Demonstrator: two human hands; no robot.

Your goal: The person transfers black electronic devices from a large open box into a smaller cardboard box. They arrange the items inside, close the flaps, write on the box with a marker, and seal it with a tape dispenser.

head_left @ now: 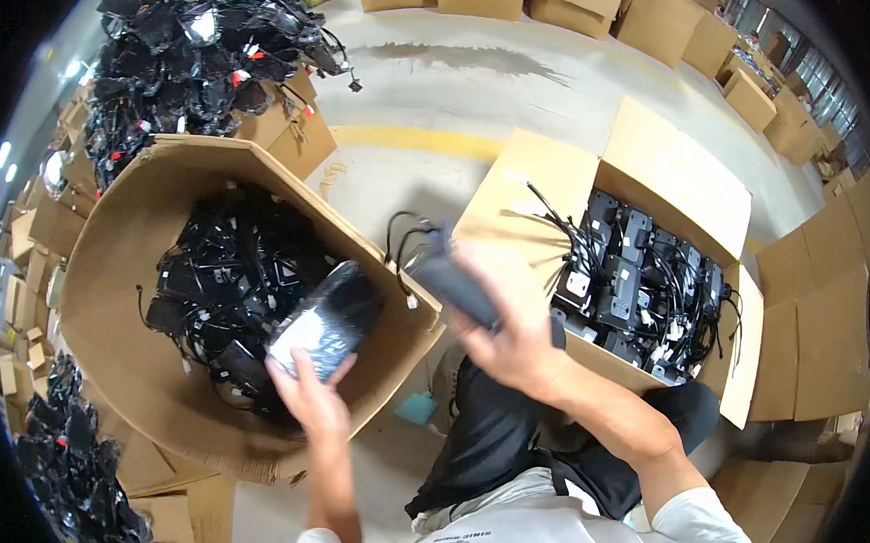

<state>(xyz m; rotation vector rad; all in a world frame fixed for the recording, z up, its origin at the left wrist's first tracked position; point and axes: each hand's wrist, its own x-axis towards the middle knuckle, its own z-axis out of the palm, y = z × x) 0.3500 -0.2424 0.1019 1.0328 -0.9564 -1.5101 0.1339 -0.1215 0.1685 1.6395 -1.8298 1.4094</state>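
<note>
My left hand [313, 399] grips the lower end of a flat black unit in shiny clear wrap [328, 315], its thumb and fingers at the edges. The wrapped unit is tilted inside the large open carton [138, 394]. Between the two cartons, my right hand [511, 318] is closed around a dark oblong unit [457, 287], blurred by motion. From its far end hangs a black cable [398, 233] with a small white connector by the carton's rim. Loose black units with cables [221, 291] lie jumbled under my left hand.
At right, an open carton [673, 165] holds rows of black cabled units [625, 280]. Wrapped black units are piled high [182, 66] behind the left carton, with another heap [73, 450] at lower left. Cardboard boxes [481, 0] line the far floor. A pale blue piece [415, 408] lies near my legs.
</note>
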